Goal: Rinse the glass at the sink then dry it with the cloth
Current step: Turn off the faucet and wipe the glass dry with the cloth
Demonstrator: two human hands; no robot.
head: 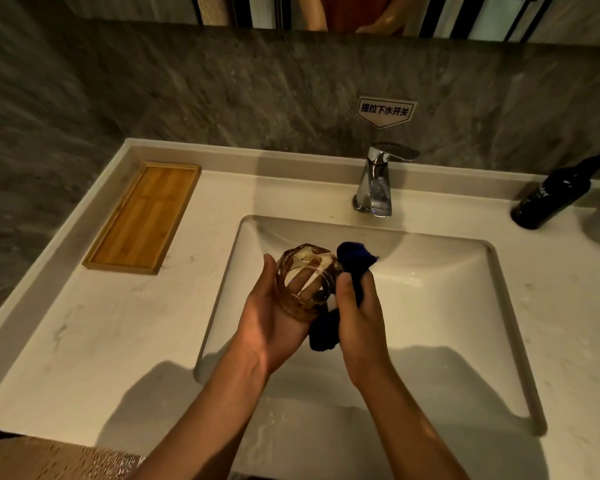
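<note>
Grey stone wall (222, 91) behind pale worktop (101, 341); mirror (361, 12) above wall; warm dim light.

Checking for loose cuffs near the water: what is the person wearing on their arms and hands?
Nothing shows on either arm. The left hand and right hand are bare, with no gloves, rings, watch or bracelet in view. Both forearms are uncovered right down to the bottom edge of the picture; no sleeve or cuff appears.
</note>
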